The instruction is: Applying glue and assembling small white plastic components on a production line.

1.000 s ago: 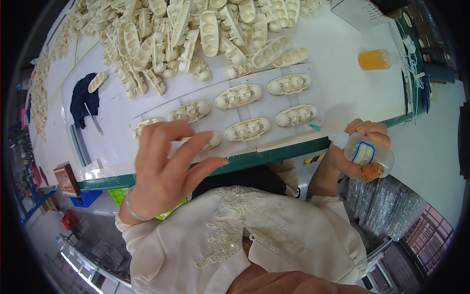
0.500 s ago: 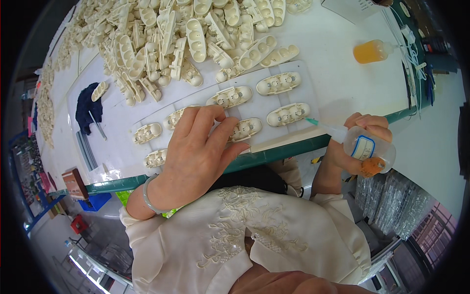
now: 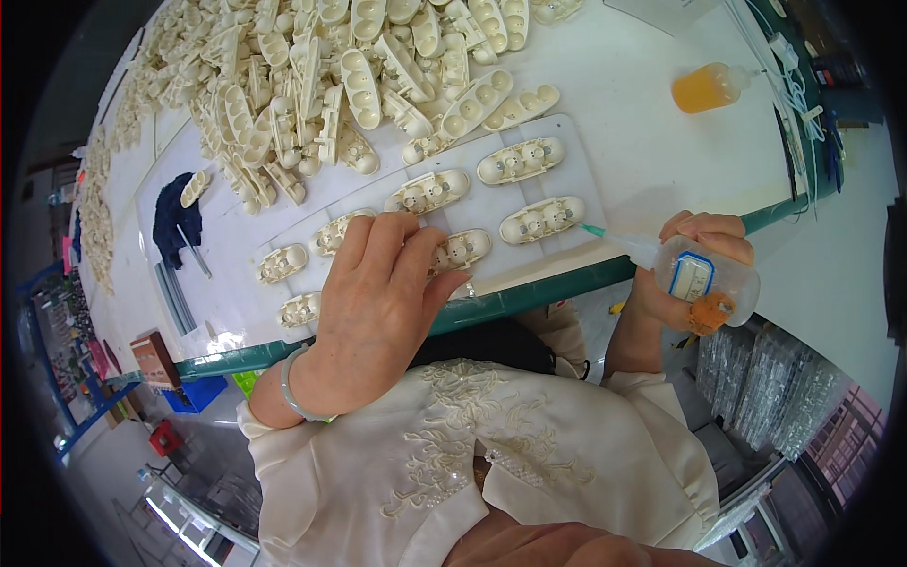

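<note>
"Where was the bottle [image 3: 702, 277]?"

"In the right hand [image 3: 713, 236], whose fingers were clamped around it, its green tip [image 3: 593, 230] just beside the rightmost cream casing [image 3: 541, 220] of the near row."

"And the left hand [image 3: 367, 307]?"

"Its fingers curled at another casing [image 3: 470, 248], thumb apart; whether they gripped it, I couldn't tell. Both casings lay on a white board [image 3: 580, 170] on the worktop [image 3: 652, 175]."

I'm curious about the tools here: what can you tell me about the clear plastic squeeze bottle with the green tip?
The clear, plastic-looking squeeze bottle is gripped in the right hand, tilted nearly sideways, its translucent cone nozzle and thin green tip pointing left. The tip sits near a cream oval plastic-looking piece; contact is unclear. A blue-bordered white label faces up.
</note>
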A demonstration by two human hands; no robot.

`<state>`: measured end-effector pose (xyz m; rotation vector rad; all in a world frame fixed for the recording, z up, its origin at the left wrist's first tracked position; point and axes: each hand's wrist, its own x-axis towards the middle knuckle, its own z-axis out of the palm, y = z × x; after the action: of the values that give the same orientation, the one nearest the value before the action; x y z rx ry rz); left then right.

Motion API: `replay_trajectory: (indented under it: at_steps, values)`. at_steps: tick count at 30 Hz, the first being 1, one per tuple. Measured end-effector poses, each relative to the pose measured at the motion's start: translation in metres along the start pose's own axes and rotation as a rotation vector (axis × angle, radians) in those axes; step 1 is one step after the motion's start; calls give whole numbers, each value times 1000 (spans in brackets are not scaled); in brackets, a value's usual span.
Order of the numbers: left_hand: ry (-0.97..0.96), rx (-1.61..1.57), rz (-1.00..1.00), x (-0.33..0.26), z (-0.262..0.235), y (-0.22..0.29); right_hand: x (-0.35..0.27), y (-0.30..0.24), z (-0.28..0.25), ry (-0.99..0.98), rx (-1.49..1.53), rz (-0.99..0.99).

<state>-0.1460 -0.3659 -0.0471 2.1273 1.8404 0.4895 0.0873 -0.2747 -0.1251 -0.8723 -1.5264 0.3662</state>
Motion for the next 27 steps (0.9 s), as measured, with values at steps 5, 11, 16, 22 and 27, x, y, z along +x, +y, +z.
replay_trajectory:
  at_steps: [5,11,16,22,27]
  values:
    - [43,30,-15,-4,4,2,-5,15,-13,187,232,15]
    - [97,12,-16,-6,10,2,17,23,-60,-120,1236,22]
    - [133,12,-31,-11,14,0,46,22,-79,-97,1093,184]
    - [164,-20,-31,-10,14,2,105,102,-75,-58,383,253]
    - [181,-23,-41,-11,14,2,118,108,-51,-229,-99,277]
